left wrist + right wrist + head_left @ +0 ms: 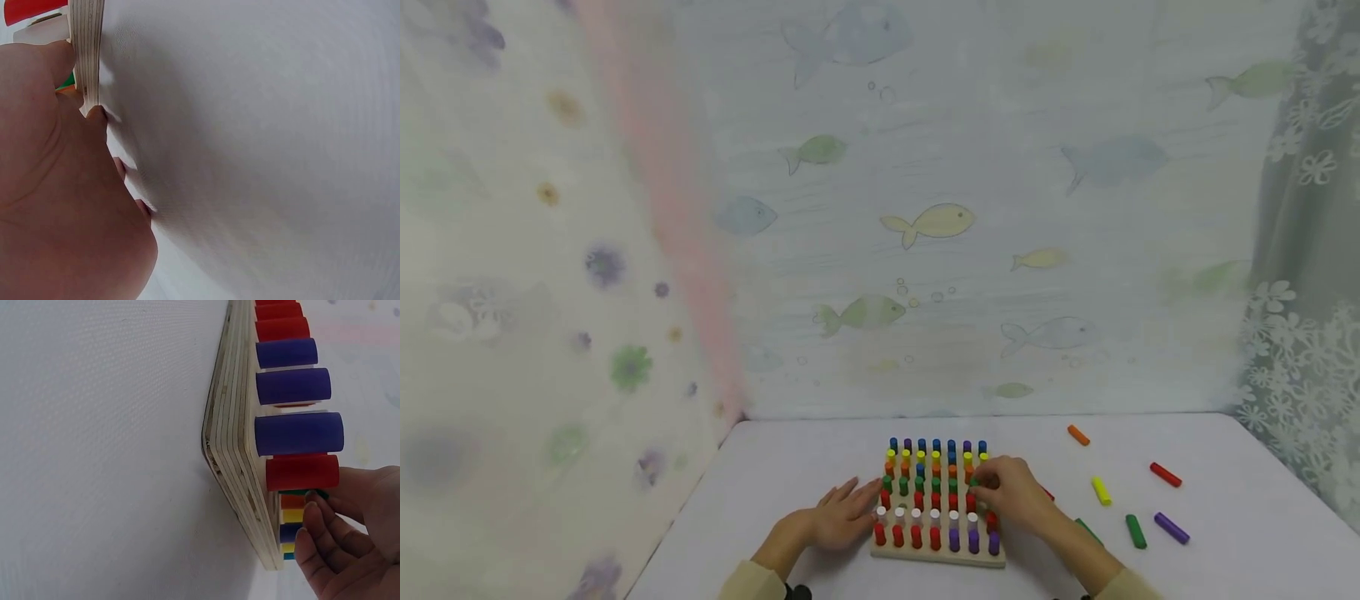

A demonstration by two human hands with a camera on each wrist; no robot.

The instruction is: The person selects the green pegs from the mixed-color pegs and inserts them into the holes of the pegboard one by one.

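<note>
A wooden pegboard (940, 557) stands on the table, carrying rows of coloured pegs: blue, yellow, orange, green, red, white and purple. My left hand (841, 518) lies flat with fingers spread at the board's left edge. Its thumb touches the edge of the board (87, 50) in the left wrist view. At the right end of the green row, my right hand (1015, 493) pinches a green peg (300, 492) between thumb and fingertips. Most of that peg is hidden, so I cannot tell if it sits in its hole. A red peg (303, 472) and a purple peg (300, 434) stand nearby.
Loose pegs lie right of the board: an orange peg (1078, 435), a yellow peg (1101, 491), a red peg (1166, 474), a green peg (1136, 532) and a purple peg (1172, 527). Another green peg (1088, 531) lies partly behind my right forearm.
</note>
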